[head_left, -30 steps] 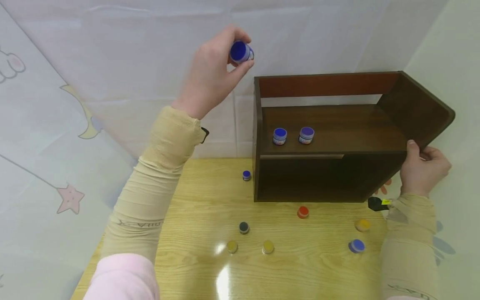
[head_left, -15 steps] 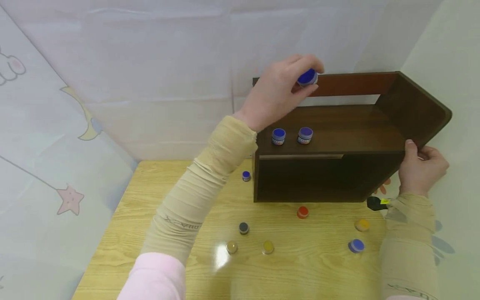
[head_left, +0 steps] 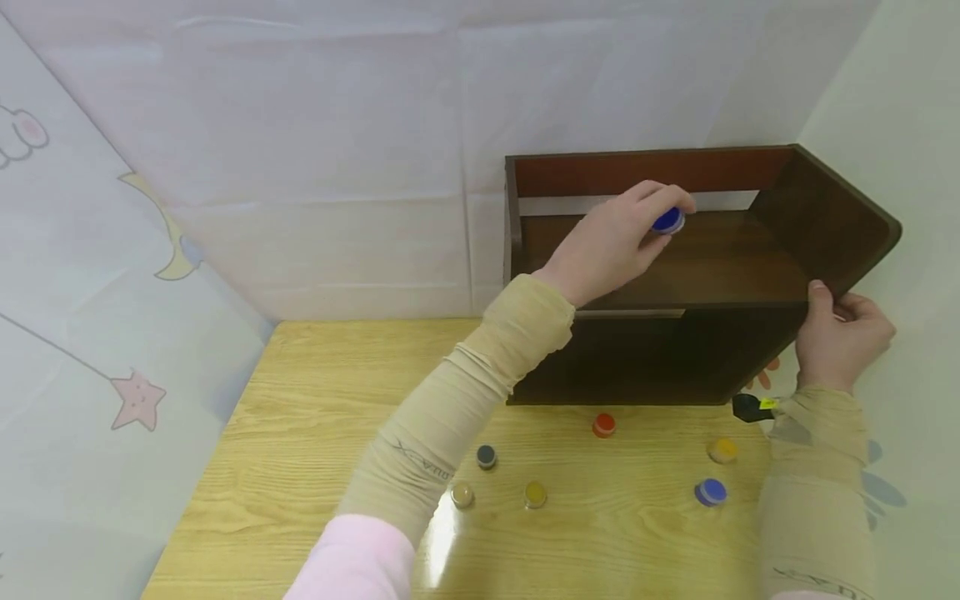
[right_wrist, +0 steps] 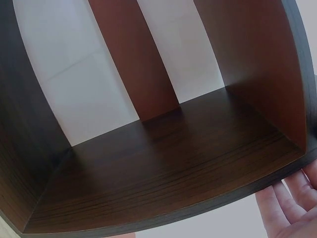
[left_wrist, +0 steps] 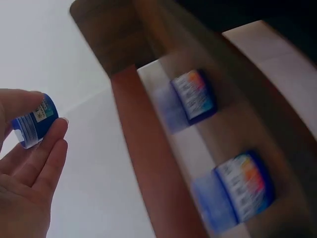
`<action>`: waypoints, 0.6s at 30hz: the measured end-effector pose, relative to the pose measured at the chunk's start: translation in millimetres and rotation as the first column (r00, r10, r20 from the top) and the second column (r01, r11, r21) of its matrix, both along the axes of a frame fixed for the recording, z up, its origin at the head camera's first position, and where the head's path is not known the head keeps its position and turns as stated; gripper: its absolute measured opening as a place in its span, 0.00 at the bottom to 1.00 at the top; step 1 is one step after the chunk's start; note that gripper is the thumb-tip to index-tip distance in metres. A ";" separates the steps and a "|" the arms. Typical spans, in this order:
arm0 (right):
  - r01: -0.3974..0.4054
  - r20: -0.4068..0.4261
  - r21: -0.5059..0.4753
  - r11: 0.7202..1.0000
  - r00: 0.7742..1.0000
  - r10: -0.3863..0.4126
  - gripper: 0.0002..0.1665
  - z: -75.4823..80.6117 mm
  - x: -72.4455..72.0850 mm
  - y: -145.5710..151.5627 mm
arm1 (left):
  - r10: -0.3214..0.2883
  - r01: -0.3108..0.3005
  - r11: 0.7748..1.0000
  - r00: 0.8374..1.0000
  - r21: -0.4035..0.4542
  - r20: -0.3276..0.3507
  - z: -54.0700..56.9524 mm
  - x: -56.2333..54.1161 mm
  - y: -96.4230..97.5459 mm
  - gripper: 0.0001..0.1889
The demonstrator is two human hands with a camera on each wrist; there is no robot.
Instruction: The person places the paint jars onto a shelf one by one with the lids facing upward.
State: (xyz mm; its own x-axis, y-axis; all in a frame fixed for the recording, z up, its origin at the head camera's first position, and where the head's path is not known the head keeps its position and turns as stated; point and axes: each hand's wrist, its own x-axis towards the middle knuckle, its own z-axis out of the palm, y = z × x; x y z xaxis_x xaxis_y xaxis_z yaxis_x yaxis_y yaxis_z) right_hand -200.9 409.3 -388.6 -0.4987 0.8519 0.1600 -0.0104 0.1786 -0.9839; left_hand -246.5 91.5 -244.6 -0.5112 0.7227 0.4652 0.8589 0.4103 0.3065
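My left hand (head_left: 611, 242) pinches a small blue paint jar (head_left: 667, 219) between thumb and fingers, above the top board of a dark brown wooden shelf (head_left: 750, 267). In the left wrist view, the held jar (left_wrist: 43, 119) is tilted, and two blurred jars with blue bases, an upper jar (left_wrist: 195, 96) and a lower jar (left_wrist: 245, 188), stand on the board. My left hand and forearm hide these two in the head view. My right hand (head_left: 843, 337) grips the shelf's right side at the front corner, thumb on the edge; its fingers (right_wrist: 292, 203) show beneath the panel in the right wrist view.
On the wooden table (head_left: 322, 400), in front of the shelf, sit a red jar (head_left: 604, 426), a dark jar (head_left: 486, 457), two yellowish jars, an orange jar (head_left: 723, 451) and a blue-lidded jar (head_left: 711, 492). Walls rise behind and at both sides.
My left hand has carried the jar right and down, from beside the wall to over the shelf board. The forearm now covers the small jar left of the shelf. My right hand keeps its grip.
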 end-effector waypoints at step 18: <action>-0.008 -0.008 -0.009 1.000 1.000 0.008 0.11 2.3 1.6 -4.6 | 0.157 -0.174 0.963 0.983 -0.203 -0.101 -54.2 -9.7 26.4 0.16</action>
